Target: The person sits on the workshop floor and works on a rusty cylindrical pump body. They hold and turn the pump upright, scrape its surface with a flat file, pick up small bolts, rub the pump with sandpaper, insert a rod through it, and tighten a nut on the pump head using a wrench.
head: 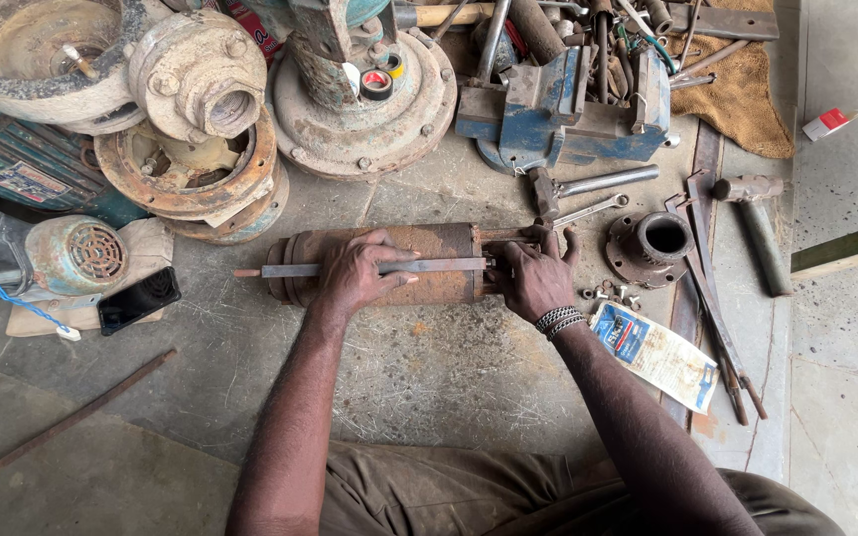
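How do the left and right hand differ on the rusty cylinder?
The left hand lies flat on top of the rusty cylinder, palm down, pressing a flat metal bar along it; the right hand curls at the cylinder's right end, fingers bent around the fittings there. The right wrist wears a beaded bracelet; the left wrist is bare. Both touch the cylinder, which lies on its side on the concrete floor.

Our hands on a rusty motor housing, mid-frame

Our left hand (364,273) lies over the rusty cylindrical housing (439,243), pressing a flat metal bar (449,265) along its top; our right hand (533,278) grips the housing's right end. A blue vise (558,114) sits at upper centre, a hammer (757,223) at right, and a round flange (650,243) just right of our hands, all on the concrete floor (449,367).
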### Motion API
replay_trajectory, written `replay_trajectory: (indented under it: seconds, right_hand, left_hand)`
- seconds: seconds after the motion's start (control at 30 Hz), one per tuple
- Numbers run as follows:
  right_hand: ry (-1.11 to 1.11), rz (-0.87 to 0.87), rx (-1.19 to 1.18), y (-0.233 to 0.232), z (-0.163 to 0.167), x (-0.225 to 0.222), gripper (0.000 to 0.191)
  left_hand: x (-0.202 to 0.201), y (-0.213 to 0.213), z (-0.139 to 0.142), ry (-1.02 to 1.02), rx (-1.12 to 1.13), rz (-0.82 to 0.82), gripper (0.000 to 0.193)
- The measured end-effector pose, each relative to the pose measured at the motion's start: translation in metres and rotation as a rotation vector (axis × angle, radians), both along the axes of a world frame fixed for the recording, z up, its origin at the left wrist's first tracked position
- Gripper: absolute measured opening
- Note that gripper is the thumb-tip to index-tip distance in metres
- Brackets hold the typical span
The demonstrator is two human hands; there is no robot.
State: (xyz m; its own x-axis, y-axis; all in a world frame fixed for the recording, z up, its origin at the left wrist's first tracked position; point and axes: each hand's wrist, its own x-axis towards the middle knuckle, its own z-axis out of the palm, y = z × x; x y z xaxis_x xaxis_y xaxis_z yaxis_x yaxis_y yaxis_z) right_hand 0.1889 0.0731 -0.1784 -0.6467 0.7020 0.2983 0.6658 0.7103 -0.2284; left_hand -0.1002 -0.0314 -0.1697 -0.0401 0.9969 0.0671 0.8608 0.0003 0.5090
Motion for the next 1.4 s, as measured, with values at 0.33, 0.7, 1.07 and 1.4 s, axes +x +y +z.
replay_trajectory:
  seconds: [0.33,0.7,1.07,1.4]
  right_hand:
    - [-0.117,-0.107,-0.075,-0.004,0.008,-0.006,0.031]
    - [-0.034,-0.064,-0.023,-0.001,0.0,-0.002,0.034]
    - [-0.136,-0.099,-0.114,0.001,0.012,-0.008,0.03]
    - [-0.179,-0.219,-0.216,-0.004,0.012,-0.016,0.029]
  left_hand:
    - [0.0,0.001,0.003,-0.012,-0.014,0.003,0.039]
    - [0.004,0.0,0.01,-0.012,-0.028,0.013,0.041]
    - [-0.007,0.001,-0.013,0.076,0.117,-0.034,0.036]
    - [0.018,-0.025,-0.02,0.171,0.371,0.102,0.04]
